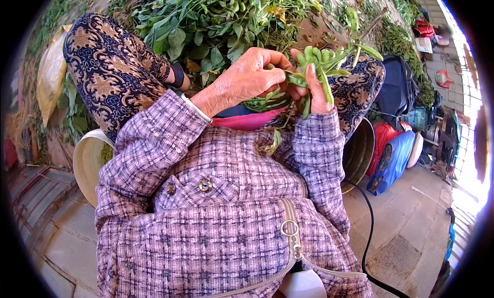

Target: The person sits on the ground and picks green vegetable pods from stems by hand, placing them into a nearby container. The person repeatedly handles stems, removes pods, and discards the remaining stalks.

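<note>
My right hand point(317, 90) grips a stem bearing a cluster of green bean pods point(318, 55), its thumb upright against them. The bare end of the stem point(373, 22) points away to the upper right. From the left, my left hand point(247, 77) reaches across with bent fingers pinching a green pod point(296, 79) at the cluster's near side. Its fingertips are partly hidden. Below the hands, more green pods point(266, 104) lie in my lap beside a bright pink edge point(247, 120), mostly covered by my arm. A small leafy scrap point(274, 143) clings to my jacket.
Beyond my feet lies a heap of cut bean plants point(216, 28). A pale bucket point(83, 165) stands left, another round container point(361, 155) right. Farther right are a dark bag point(395, 84), a blue bag point(393, 159) and a black cable point(368, 228). A yellowish sack point(54, 74) lies left.
</note>
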`<state>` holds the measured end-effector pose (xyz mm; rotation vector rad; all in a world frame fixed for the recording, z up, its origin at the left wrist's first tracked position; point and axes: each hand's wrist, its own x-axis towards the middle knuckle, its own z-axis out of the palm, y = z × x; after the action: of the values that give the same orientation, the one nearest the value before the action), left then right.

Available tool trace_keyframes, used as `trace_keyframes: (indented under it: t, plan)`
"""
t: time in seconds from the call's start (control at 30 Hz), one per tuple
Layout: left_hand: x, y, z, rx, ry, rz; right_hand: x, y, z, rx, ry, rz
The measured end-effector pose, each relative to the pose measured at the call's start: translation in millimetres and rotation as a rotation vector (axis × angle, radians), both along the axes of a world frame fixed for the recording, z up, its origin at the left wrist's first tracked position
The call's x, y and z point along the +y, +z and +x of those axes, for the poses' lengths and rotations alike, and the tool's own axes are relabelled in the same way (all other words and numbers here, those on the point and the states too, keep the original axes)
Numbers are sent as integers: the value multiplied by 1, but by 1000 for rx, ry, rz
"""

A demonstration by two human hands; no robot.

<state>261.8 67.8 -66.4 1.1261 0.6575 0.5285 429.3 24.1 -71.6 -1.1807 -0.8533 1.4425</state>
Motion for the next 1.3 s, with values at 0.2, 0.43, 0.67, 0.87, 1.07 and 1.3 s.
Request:
trace_keyframes:
  t: [0.2,0.43,0.67,0.87,1.07,1.3]
  plan:
    - [4,-4,-1,27,98,39,8,-1,18,396,21,203]
    - [3,-2,1,95,-27,89,0,5,23,462,128,246]
    - [3,4,-1,-7,86,228,3,-3,33,73,-38,147]
    - [2,2,1,-19,132,225,5,14,12,-302,-111,195]
    - [1,3,0,-18,117,119,-8,10,19,-726,-11,226]
    - [2,-2,0,-72,78,-13,-5,8,17,-417,157,294]
